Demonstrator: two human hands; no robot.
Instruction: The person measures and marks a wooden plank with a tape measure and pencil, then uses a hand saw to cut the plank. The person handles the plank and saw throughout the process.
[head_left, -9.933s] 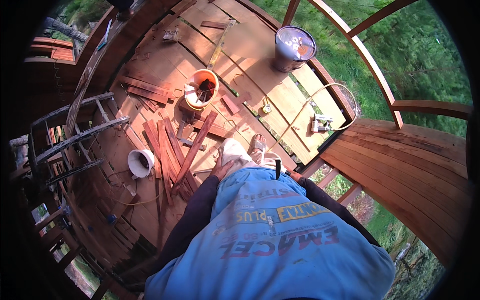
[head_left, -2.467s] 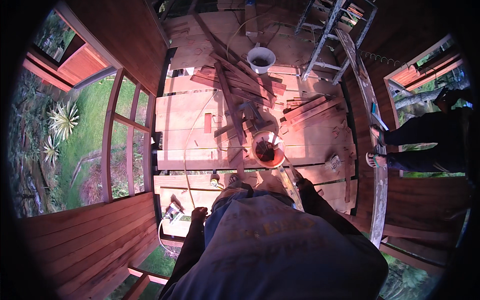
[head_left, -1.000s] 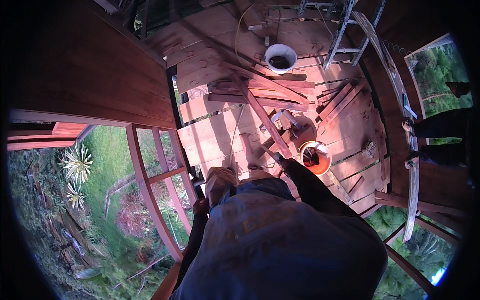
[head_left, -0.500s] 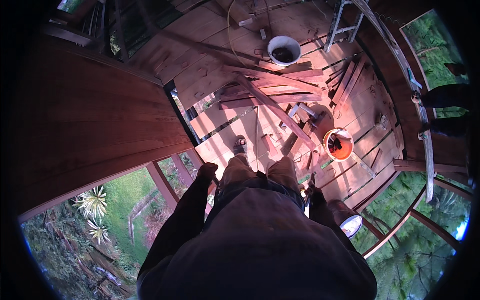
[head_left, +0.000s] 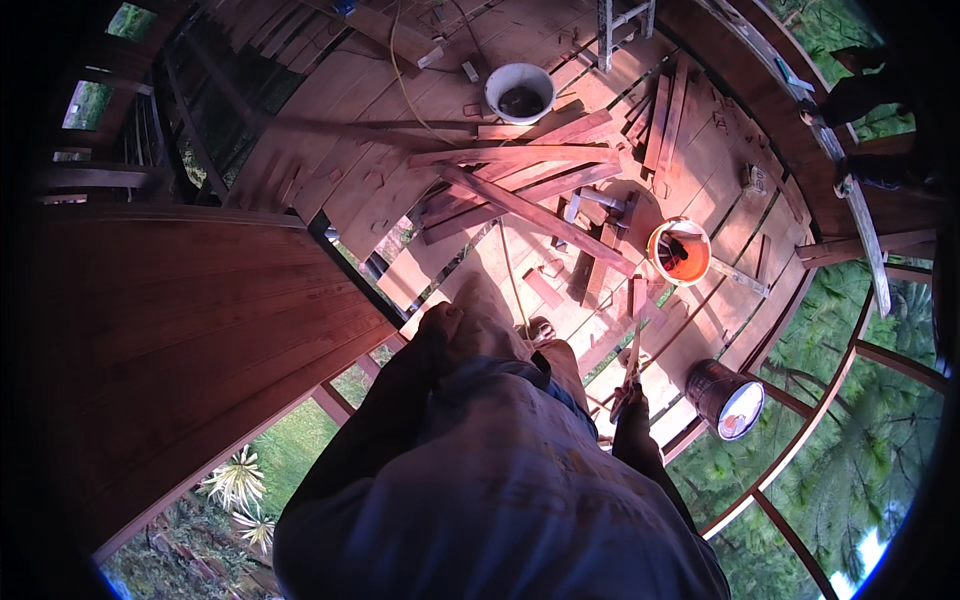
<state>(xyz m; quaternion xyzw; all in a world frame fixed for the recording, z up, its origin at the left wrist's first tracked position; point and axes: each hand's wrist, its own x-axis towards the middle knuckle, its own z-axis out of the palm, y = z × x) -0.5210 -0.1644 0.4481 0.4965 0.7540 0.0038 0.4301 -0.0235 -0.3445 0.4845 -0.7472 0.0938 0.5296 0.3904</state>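
My left hand (head_left: 439,322) is at my left leg, fingers curled; whatever they might hold is hidden. Low on the right, my right hand (head_left: 625,400) grips a long, thin, light strip (head_left: 634,355) that points away from me over the floorboards (head_left: 720,300). Beyond it are an orange bucket (head_left: 690,262) with dark items inside and a loose pile of reddish boards (head_left: 530,210). A dark drum (head_left: 710,395) with a pale lid is right of that hand. My foot (head_left: 540,330) shows between the hands on the boards, beside a thin hose (head_left: 508,270).
A white bucket (head_left: 520,80) sits past the pile, near a ladder (head_left: 625,30). Another person's legs (head_left: 875,105) are upper right, feet on a weathered plank (head_left: 860,230). A board wall (head_left: 200,330) is on the left; gaps and open framing (head_left: 820,410) show greenery below.
The view has turned, bringing more of the dark drum into sight on the right. My left hand has shifted up and right with my stepping leg; the strip in my right hand shows more clearly.
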